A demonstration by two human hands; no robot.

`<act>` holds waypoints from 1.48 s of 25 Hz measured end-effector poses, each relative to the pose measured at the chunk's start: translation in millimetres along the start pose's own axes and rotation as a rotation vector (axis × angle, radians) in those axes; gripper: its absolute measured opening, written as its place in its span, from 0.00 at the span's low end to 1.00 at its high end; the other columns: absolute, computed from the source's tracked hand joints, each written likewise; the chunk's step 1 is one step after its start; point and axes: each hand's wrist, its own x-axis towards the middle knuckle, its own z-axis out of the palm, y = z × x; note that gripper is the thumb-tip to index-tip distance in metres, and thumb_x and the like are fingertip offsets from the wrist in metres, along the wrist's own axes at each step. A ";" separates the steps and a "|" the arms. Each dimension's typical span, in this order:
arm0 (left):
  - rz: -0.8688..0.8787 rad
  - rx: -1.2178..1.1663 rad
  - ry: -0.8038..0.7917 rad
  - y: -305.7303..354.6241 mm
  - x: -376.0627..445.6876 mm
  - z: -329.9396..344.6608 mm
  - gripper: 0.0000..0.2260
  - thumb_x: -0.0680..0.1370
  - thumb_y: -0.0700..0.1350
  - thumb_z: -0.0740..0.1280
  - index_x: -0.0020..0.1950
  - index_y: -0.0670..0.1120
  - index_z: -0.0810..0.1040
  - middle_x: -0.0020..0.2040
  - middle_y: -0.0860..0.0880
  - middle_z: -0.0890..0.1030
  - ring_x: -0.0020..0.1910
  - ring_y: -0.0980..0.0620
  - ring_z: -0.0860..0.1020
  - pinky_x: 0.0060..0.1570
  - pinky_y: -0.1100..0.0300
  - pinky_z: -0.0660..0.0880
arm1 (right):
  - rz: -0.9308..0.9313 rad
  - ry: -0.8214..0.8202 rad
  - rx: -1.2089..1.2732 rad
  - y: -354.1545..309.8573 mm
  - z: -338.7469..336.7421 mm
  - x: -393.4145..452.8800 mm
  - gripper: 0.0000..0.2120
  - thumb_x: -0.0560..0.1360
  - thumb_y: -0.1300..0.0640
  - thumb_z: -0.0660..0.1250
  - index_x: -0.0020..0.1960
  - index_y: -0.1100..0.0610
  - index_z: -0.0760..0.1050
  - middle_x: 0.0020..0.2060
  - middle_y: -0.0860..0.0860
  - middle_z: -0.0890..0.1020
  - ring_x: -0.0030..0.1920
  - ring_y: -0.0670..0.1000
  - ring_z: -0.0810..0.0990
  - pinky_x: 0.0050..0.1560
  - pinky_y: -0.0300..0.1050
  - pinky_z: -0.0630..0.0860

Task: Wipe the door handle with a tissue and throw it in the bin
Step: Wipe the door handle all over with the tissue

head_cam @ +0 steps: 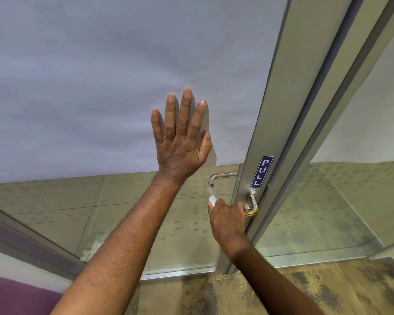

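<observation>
Fingers of my right hand (228, 220) grip white tissue (212, 199) round silver lever door handle (251, 204) at frame edge; left hand (182, 142) flat, fingers spread, on frosted glass door (100, 76) to steady it.

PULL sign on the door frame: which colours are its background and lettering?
The PULL sign has white letters on dark blue, head view.

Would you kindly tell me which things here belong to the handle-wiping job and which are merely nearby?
In use: door handle, tissue in the right hand, left hand flat on the door.

Merely nearby: PULL sign, far-side handle, white scraps behind the glass.
</observation>
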 end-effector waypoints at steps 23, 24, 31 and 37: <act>0.007 0.002 0.011 -0.5 1.4 -1.6 0.30 0.83 0.53 0.63 0.83 0.49 0.59 0.87 0.51 0.39 0.86 0.47 0.37 0.84 0.42 0.38 | -0.133 0.220 0.039 22.4 37.9 -21.8 0.25 0.77 0.60 0.63 0.74 0.59 0.68 0.48 0.55 0.81 0.48 0.57 0.80 0.63 0.59 0.74; 0.007 -0.001 0.012 -0.1 1.4 -1.5 0.30 0.83 0.53 0.63 0.83 0.49 0.59 0.86 0.51 0.38 0.86 0.47 0.37 0.84 0.41 0.38 | -0.173 0.248 0.016 31.8 40.0 -23.2 0.29 0.74 0.62 0.65 0.75 0.60 0.67 0.48 0.55 0.81 0.49 0.57 0.80 0.63 0.60 0.75; 0.001 -0.004 -0.001 0.6 0.5 -0.2 0.29 0.83 0.54 0.63 0.83 0.48 0.60 0.83 0.43 0.55 0.86 0.47 0.37 0.83 0.41 0.39 | -0.310 0.381 -0.048 84.5 45.3 -25.5 0.16 0.78 0.60 0.53 0.61 0.57 0.75 0.49 0.53 0.78 0.49 0.57 0.78 0.62 0.56 0.67; 0.006 0.009 0.007 0.4 -1.2 0.5 0.29 0.83 0.54 0.62 0.83 0.48 0.60 0.83 0.43 0.55 0.86 0.47 0.37 0.83 0.41 0.39 | -0.153 0.305 0.032 55.4 34.0 -29.2 0.14 0.80 0.45 0.58 0.53 0.55 0.74 0.44 0.52 0.77 0.47 0.55 0.76 0.66 0.60 0.70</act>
